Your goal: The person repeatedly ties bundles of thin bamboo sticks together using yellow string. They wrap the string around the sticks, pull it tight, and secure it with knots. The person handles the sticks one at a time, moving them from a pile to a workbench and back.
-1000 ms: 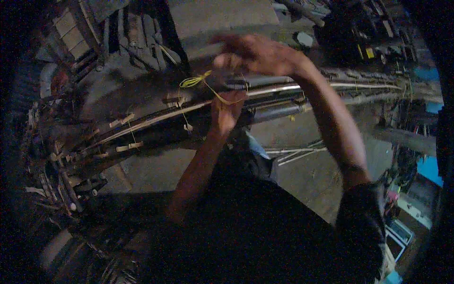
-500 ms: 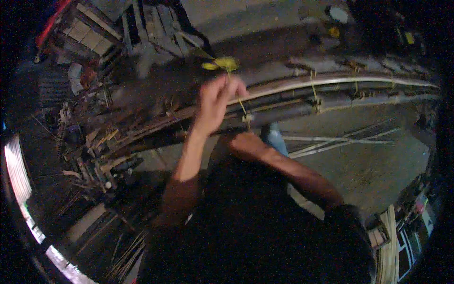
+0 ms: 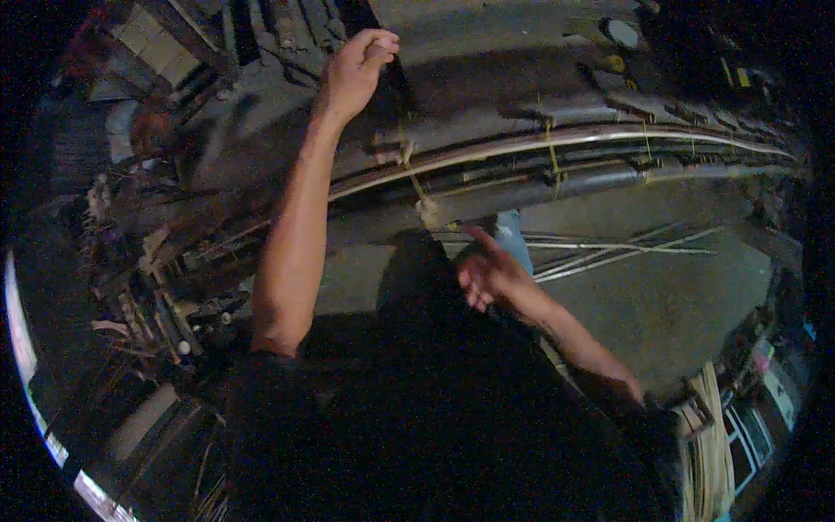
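Long pale strip (image 3: 626, 137) lies lengthwise beside grey pipe (image 3: 600, 180). Progress: yellow ties (image 3: 550, 143) cross strip at several pts to R; these appear complete. Near tie (image 3: 417, 185), w/ pale peg (image 3: 426, 210) at lower end, also spans strip; tension unverified. L section too dark to confirm, so remaining qty unknown. L hand (image 3: 358, 68): beyond strip, fingers curled; contents, if any, can't tell. R hand (image 3: 491, 274): this side, near peg, fingers partly spread, no item visible.
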Demonstrator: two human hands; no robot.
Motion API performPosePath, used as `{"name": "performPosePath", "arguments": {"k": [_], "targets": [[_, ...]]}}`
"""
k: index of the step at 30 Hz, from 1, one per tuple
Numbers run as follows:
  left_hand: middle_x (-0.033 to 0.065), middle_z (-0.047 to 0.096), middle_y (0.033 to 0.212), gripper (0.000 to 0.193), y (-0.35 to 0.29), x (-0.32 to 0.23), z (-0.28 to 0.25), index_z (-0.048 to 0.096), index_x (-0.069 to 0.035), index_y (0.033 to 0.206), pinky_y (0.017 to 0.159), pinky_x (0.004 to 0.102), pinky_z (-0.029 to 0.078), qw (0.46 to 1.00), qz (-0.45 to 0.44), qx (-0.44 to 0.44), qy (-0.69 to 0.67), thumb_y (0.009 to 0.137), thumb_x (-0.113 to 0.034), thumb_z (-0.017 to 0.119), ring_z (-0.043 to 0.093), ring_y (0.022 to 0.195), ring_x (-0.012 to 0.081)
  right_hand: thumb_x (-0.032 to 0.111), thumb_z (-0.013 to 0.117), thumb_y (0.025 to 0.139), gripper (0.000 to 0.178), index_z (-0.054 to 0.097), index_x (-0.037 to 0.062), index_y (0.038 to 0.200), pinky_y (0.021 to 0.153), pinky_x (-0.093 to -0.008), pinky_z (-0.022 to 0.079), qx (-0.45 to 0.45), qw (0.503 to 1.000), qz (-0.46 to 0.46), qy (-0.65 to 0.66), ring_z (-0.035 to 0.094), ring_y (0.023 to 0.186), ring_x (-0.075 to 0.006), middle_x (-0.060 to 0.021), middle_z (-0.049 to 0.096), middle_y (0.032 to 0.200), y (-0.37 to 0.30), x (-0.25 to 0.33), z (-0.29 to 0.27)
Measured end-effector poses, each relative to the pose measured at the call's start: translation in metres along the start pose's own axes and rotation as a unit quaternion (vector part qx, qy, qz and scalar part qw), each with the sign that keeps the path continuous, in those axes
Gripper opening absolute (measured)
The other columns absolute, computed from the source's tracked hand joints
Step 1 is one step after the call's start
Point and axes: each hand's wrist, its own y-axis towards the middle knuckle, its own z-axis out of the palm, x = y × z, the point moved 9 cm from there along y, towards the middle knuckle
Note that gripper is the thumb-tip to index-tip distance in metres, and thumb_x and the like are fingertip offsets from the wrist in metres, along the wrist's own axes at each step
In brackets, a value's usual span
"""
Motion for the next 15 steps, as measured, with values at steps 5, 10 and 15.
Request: {"name": "performPosePath", "arguments": {"k": [5,10,15], "targets": [[0.0163,0.064,0.113,0.033,-0.109,-0.045,0.015,0.059,-0.003,0.115,0.091,0.0377,0.046,0.988,-0.063,0.07,0.121,0.097,-0.029,0.049,0.061,0.107,0.0289,0.003,0.062,0.084,0.022,0.064,0.0057,0.107,0.075,-0.0313,0.049,-0.138,0.93,-0.155,-0.302,0.059,0.084,-0.0191,-0.0101,0.061,0.097,0.053,0.024,0.024],[0.0159,0.067,0.088,0.027,-0.18,-0.046,0.026,0.059,-0.007,0.114,0.076,0.0461,0.049,0.95,0.062,-0.074,0.298,0.089,-0.015,0.054,0.062,0.078,0.0355,0.011,0.061,0.08,0.017,0.067,0.0025,0.093,0.072,-0.0391,0.052,0.004,0.674,-0.147,-0.724,0.061,0.086,-0.0298,-0.015,0.06,0.091,0.082,0.241,0.141],[0.0144,0.067,0.087,0.022,-0.175,-0.025,0.033,0.063,-0.008,0.105,0.073,0.0438,0.049,0.948,0.054,-0.017,0.313,0.085,-0.013,0.057,0.062,0.076,0.0335,0.022,0.063,0.085,0.03,0.059,0.0005,0.105,0.082,-0.0432,0.051,0.072,0.701,-0.156,-0.692,0.059,0.101,-0.037,-0.0181,0.06,0.111,0.173,0.239,0.13]]}}
